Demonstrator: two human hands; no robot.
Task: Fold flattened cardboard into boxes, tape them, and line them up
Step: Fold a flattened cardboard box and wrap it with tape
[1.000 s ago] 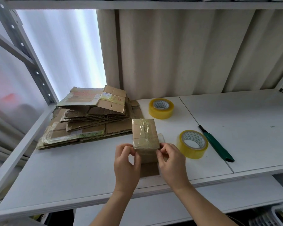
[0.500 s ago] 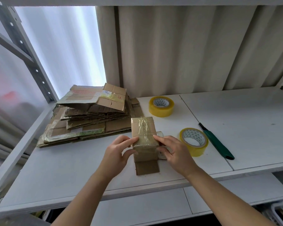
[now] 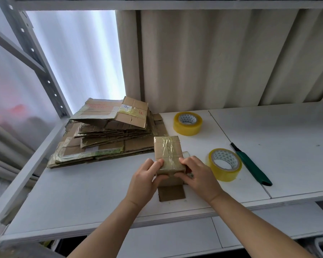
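Box (image 3: 167, 152), brown cardboard under glossy clear tape, stands near the surface (image 3: 101, 192) front edge; left hand (image 3: 145, 178) and right hand (image 3: 199, 175) grip its sides.

Bright daylight pours through the translucent panel (image 3: 73, 58) on my left, nearly blown out to white. The white shelf (image 3: 268, 146) is evenly lit, shadows soft and faint. Glare glints off the taped box (image 3: 168, 151). Wide-angle bending warps the frame edges; the bottom corners go smeary.
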